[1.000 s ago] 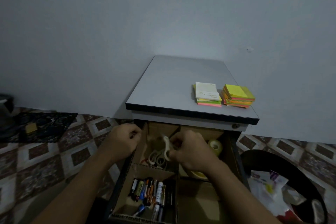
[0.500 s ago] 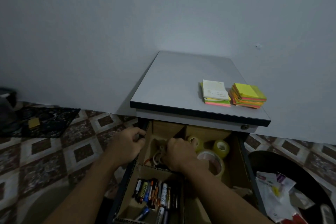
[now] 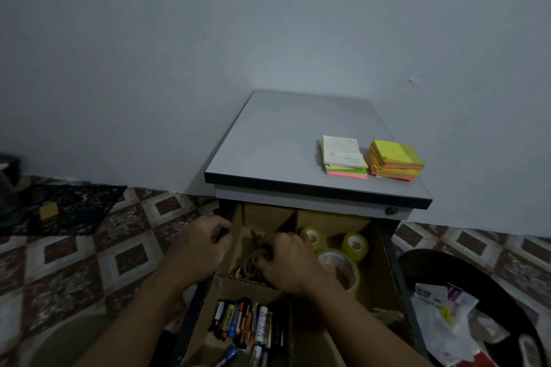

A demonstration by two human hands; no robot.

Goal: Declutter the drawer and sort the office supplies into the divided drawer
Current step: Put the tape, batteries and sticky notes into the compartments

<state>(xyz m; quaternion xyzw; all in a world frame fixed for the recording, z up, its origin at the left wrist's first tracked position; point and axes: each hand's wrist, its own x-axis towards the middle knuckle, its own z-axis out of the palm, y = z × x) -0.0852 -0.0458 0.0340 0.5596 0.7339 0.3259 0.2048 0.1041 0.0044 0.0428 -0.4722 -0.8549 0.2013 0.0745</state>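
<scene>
The drawer [image 3: 399,271] stands pulled out beneath the cabinet top [image 3: 283,143], split by cardboard walls into compartments. The left hand [image 3: 199,247] grips the drawer's left rim, fingers curled round the dark edge. The right hand [image 3: 289,265] reaches into the rear-left compartment, knuckles up and fingers curled down onto a tangle of pale loops [image 3: 250,265] (too dim to say what they are, or whether the fingers have actually closed on any of them). Just right of that hand, three tape rolls [image 3: 354,244] sit in the rear-right compartment. Batteries and markers [image 3: 250,325] lie side by side in the front-left compartment. Two stacks of sticky notes [image 3: 396,159] rest on the cabinet top near its right edge. A dark bin [image 3: 477,277] holding crumpled paper stands on the floor beside the drawer.
</scene>
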